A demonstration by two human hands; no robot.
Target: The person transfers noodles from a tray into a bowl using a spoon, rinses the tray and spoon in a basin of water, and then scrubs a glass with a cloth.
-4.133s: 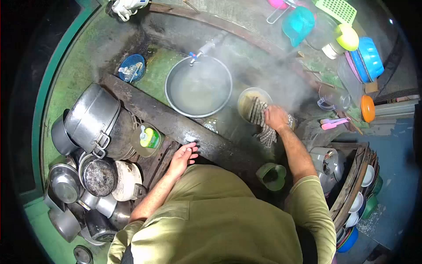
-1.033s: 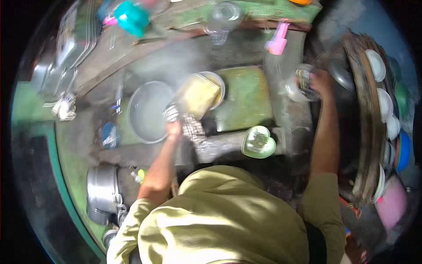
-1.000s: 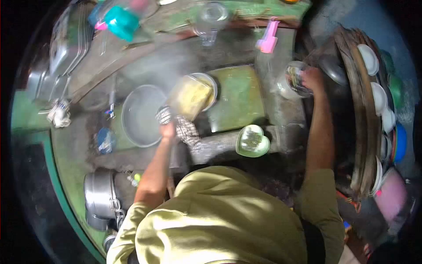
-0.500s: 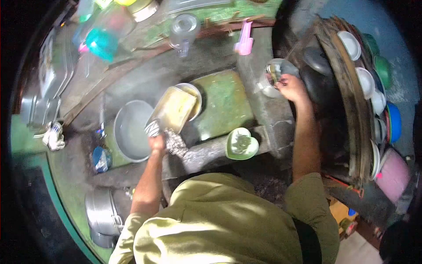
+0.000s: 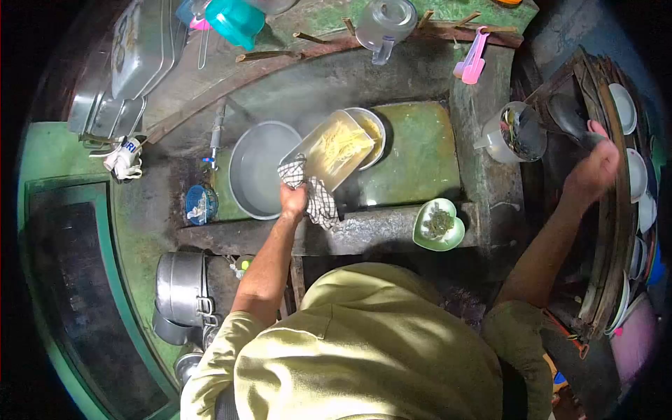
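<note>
Holding a pan through cloth. The left hand (image 5: 292,201) grips the near-left corner of a pan (image 5: 341,151) of noodles through a checked cloth (image 5: 323,206), presumably as a shield against heat. The pan lies ahead and right of this hand, between the basin (image 5: 246,168) and a bowl (image 5: 377,127) inside the sink's front edge; its far end overlaps the bowl, perhaps for support, though contact is unclear. The right hand (image 5: 593,168), fingers curled, is at a dark spoon (image 5: 568,115) beside the wooden rack (image 5: 607,210); whether it grips cannot be told.
</note>
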